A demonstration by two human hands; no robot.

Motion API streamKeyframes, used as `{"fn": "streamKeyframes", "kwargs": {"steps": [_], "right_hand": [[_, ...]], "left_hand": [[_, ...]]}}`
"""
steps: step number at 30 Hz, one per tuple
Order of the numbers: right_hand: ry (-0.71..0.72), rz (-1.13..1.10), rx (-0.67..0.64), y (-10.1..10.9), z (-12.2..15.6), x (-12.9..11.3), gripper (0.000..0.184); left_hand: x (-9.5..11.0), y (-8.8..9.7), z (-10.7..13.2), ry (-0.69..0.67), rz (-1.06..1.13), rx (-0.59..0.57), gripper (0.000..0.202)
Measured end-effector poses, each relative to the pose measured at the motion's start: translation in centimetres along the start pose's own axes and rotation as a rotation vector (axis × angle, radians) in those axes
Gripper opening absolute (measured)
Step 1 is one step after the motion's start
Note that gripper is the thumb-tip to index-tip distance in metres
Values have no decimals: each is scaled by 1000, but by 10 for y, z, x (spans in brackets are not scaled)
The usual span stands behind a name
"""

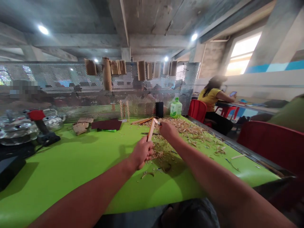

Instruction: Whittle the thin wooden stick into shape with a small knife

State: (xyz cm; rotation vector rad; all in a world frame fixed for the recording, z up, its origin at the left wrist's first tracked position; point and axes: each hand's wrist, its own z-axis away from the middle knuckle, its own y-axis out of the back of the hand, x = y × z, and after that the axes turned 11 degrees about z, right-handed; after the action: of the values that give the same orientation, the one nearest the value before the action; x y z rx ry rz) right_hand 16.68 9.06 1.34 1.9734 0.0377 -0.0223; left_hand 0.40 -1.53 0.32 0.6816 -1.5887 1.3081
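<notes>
One wooden strip at frame centre is gripped by the left hand while the right hand clenches a small tool at the strip's upper end, where excess force could make the tool skid and gouge it.

Behind the left hand and right hand, bare, tapering forearms are showing; below them, dark, creased clothing is appearing.

Shavings lie on the table right of the wooden strip, before the bottle.
</notes>
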Motion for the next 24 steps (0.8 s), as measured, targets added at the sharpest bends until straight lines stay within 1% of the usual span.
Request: {"fn": "streamKeyframes", "kwargs": {"steps": [2, 4, 6, 8, 11, 14, 17, 21, 24], "right_hand": [[-117, -16, -3, -1, -9, 16, 34], [-152, -26, 30, -1, -10, 23, 35], [-78, -36, 74, -1, -4, 17, 35], [63, -44, 82, 0, 7, 0, 33], [248, -33, 42, 2, 26, -28, 29], [319, 5, -9, 4, 38, -42, 31], [320, 34, -4, 4, 38, -40, 30], [251, 61, 34, 3, 30, -31, 30], [195, 60, 22, 2, 22, -27, 30]], "left_hand": [[-2, -3, 3, -13, -1, -44, 27], [-2, -1, 2, -54, 21, -49, 25], [0, 4, -2, -76, 39, -10, 22], [2, 11, -9, -80, 41, 52, 20], [2, 18, -16, -97, 28, 110, 18], [1, 20, -18, -115, 6, 108, 17], [0, 16, -15, -114, -42, 119, 15], [1, 10, -10, -83, -115, 142, 17], [2, 8, -9, -42, -123, 111, 21]]}}
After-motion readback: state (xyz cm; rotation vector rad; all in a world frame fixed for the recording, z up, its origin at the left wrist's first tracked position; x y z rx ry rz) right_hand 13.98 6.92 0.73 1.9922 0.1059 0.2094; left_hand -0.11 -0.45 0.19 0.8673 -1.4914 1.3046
